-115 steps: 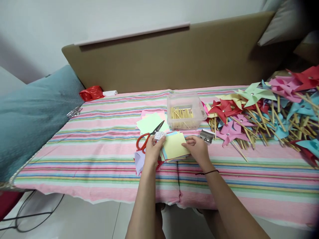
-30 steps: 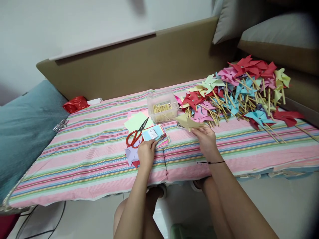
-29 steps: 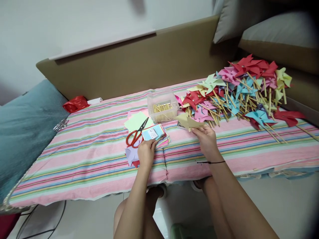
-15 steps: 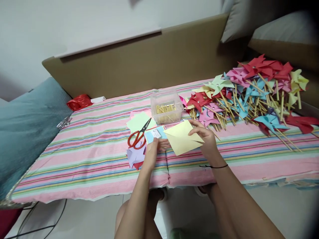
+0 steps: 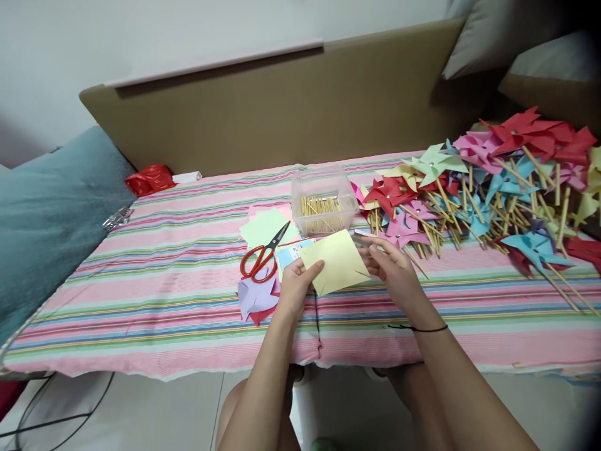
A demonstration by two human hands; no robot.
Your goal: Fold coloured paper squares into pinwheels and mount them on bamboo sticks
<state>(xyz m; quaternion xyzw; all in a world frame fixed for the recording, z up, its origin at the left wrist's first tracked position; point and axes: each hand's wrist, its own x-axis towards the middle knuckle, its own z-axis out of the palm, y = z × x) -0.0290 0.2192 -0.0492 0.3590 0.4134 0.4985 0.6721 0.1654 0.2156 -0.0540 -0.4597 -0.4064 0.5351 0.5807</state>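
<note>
My left hand (image 5: 300, 279) pinches the left side of a square sheet of pale yellow paper (image 5: 334, 260), thumb on top. Slits run inward from the sheet's corners. At the sheet's right edge, my right hand (image 5: 387, 260) has its fingers curled around a small dark grey item (image 5: 361, 238), too hidden to name. Left of the sheet lie red-handled scissors (image 5: 263, 257), blades pointing away, over light green paper (image 5: 265, 230). Blue paper (image 5: 286, 255) shows partly under my left hand. Closer to me is slit purple paper (image 5: 256, 295) on red paper.
A clear plastic box (image 5: 323, 203) of short wooden sticks stands beyond the sheet. Many finished paper pinwheels (image 5: 436, 166) on sticks pile up at right. A red plastic bag (image 5: 150, 180) and a metal clip-like item (image 5: 117, 219) lie far left, by a blue cushion (image 5: 56, 232).
My left hand has come onto the yellow sheet and grips its left side. My right hand has let go of the sheet's top and moved to its right edge. The view has shifted slightly.
</note>
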